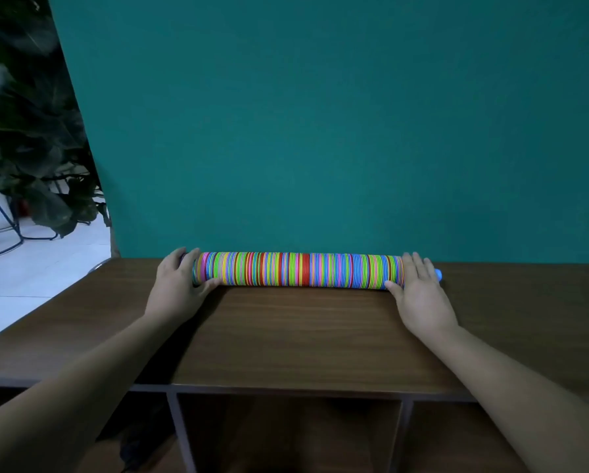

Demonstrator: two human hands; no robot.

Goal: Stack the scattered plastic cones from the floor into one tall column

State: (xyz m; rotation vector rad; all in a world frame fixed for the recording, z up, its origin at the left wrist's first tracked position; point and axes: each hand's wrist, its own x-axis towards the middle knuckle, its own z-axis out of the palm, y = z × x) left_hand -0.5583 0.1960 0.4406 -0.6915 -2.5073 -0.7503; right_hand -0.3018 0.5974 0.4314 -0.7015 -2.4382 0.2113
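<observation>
My left hand wraps the left end of the stack of cones, with the fingers curled over the top and the thumb tucked along the lower front. The stack is one long striped roll of many colours. It lies on its side across the far part of the brown table, just in front of the green wall. My right hand lies flat and loose over the right end, fingers nearly straight, thumb touching the stack's front. A blue tip pokes out past that hand.
</observation>
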